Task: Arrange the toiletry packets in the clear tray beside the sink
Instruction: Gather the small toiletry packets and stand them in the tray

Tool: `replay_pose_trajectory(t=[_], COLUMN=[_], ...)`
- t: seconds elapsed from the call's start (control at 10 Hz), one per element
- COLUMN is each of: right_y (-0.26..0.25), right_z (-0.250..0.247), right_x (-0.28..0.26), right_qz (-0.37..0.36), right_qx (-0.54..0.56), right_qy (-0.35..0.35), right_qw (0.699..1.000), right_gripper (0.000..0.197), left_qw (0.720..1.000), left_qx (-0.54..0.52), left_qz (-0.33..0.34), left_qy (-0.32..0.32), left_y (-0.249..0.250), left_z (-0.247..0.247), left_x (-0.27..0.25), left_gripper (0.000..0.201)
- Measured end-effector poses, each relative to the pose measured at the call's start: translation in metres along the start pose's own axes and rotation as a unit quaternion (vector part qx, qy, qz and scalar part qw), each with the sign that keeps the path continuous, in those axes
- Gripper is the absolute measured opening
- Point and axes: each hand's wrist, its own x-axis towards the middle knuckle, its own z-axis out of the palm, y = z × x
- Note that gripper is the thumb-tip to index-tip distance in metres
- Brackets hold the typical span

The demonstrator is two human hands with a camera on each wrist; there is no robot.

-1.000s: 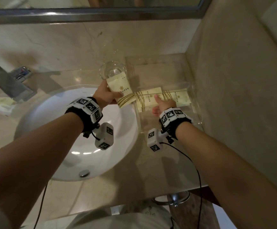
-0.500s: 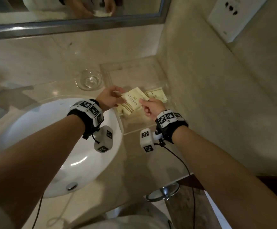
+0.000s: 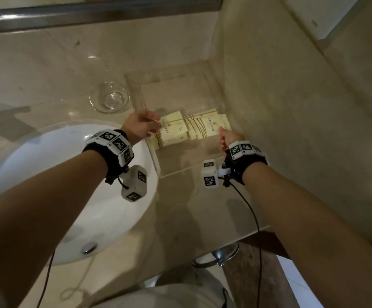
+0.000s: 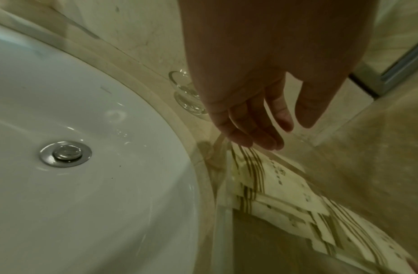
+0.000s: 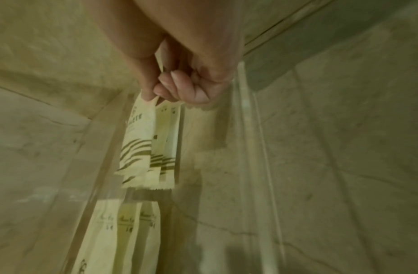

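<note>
Right hand (image 3: 230, 138), low and right of centre in the head view, is what we start from: in the right wrist view its thumb and curled fingers (image 5: 179, 89) pinch the near end of the pale yellow paper toiletry packets with gold stripes (image 3: 209, 127), a small overlapping fan of them. Our left hand (image 3: 140, 127), at mid-frame just left of the packets, has its fingers straight and relaxed and holds nothing; the left wrist view shows the fingertips (image 4: 254, 137) above the tray's left wall, and we cannot tell whether they touch a packet. Both groups of packets lie inside the clear acrylic rectangular tray (image 3: 176, 172), which sits between the white oval sink basin (image 3: 47, 174) and the beige stone side wall. To do this step well, we judge we should lower the pinched fan flat, square its edges against the left group (image 3: 171, 132), and use the flat left fingers to steady that group so the thin packets do not slide or curl. Farther up, a small clear glass bowl (image 3: 110, 100) stands just beside the tray's far left corner. How many packets overlap is unclear, their print is too small to read, and the tray's transparent walls are hard to trace.
</note>
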Motion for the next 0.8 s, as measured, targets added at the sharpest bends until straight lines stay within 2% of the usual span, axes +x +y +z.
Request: replay_pose_trajectory(t=[0.1, 0.3, 0.4, 0.5, 0.6, 0.7, 0.8], right_y=[-0.007, -0.016, -0.016, -0.013, -0.012, -0.010, -0.021], right_z=[0.012, 0.021, 0.020, 0.022, 0.035, 0.045, 0.057], right_x=[0.008, 0.019, 0.018, 0.010, 0.006, 0.006, -0.057], right_qz=[0.000, -0.014, -0.026, -0.032, -0.017, -0.020, -0.061], right_qx=[-0.008, -0.001, 0.025, 0.035, 0.026, -0.019, -0.067], right_qy=[-0.011, -0.025, -0.013, 0.001, 0.059, 0.047, 0.009], right_qw=[1.000, 1.000, 0.999, 0.999, 0.998, 0.999, 0.996], right_gripper=[0.045, 0.040, 0.032, 0.033, 0.052, 0.042, 0.034], left_qw=[1.000, 0.999, 0.999, 0.999, 0.999, 0.999, 0.998], left_qx=[-0.009, -0.002, -0.004, -0.009, -0.011, -0.014, -0.023], left_qz=[0.003, 0.001, -0.008, -0.002, 0.005, 0.012, 0.024], left_qy=[0.024, 0.034, 0.037, 0.037, 0.042, 0.042, 0.045], left_y=[-0.004, -0.011, -0.014, -0.014, -0.010, -0.007, -0.007], left_z=[-0.009, -0.022, -0.026, -0.032, -0.039, -0.047, -0.063], left_x=[0.003, 0.002, 0.001, -0.002, -0.007, -0.015, -0.026], left_gripper=[0.022, 0.023, 0.022, 0.022, 0.023, 0.023, 0.024])
